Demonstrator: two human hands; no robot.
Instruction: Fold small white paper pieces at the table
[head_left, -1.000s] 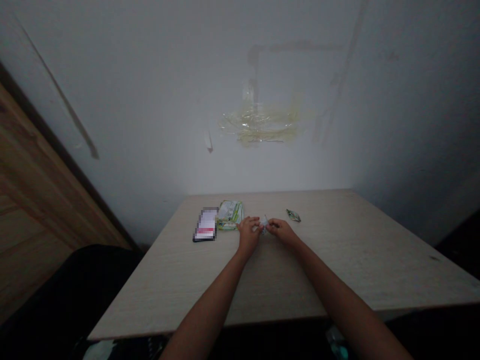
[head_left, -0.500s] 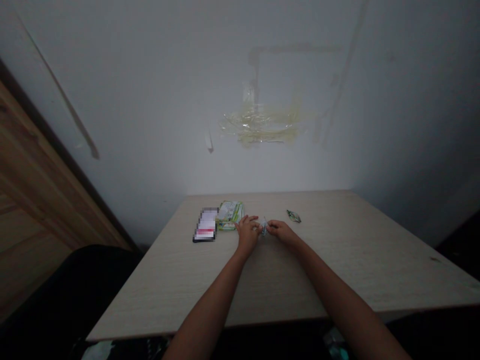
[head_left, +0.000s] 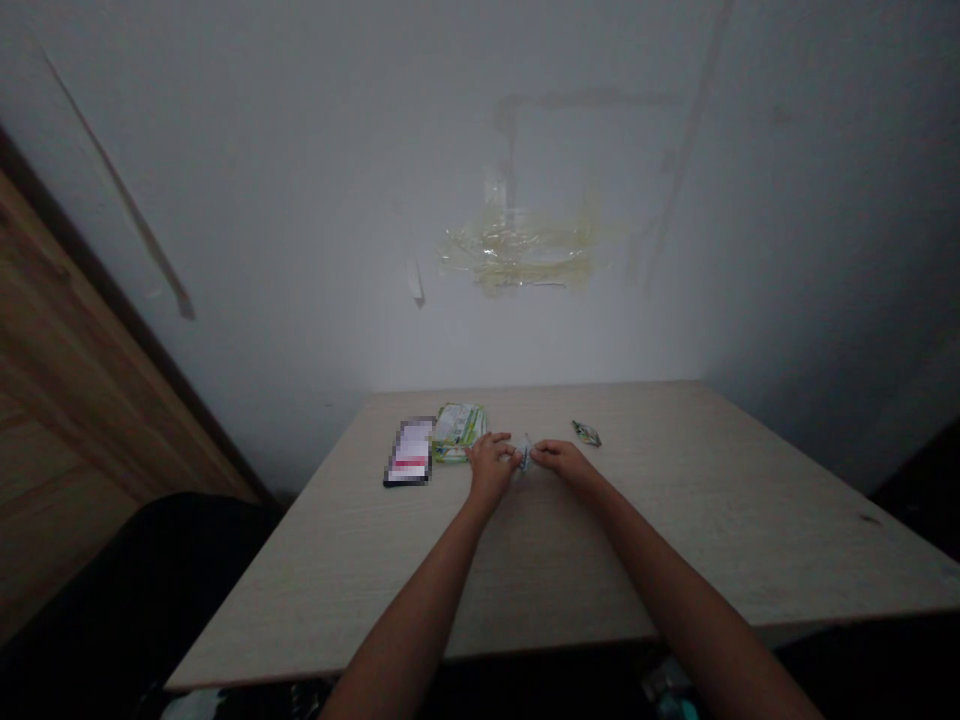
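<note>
A small pale packet (head_left: 525,455) with bluish marks is between my two hands, low over the table. My right hand (head_left: 561,460) pinches its right edge between thumb and fingertips. My left hand (head_left: 491,470) has its thumb and a finger closed at the packet's left side, while its other fingers stretch toward a stack of green-and-white packets (head_left: 459,425). Those packets lie flat just beyond that hand, partly covered by its fingers. The print on the small packet is too tiny to read.
A phone (head_left: 410,452) with a blurred-out screen lies left of the stack. One small green packet (head_left: 586,433) lies to the right, past my right hand. The wooden table (head_left: 712,500) meets a wall with old tape (head_left: 525,250). A dark chair-like shape (head_left: 150,590) stands at the left.
The small packet between my hands looks a little wider and flatter to the camera. My left hand has shifted slightly left; my right hand has barely moved.
</note>
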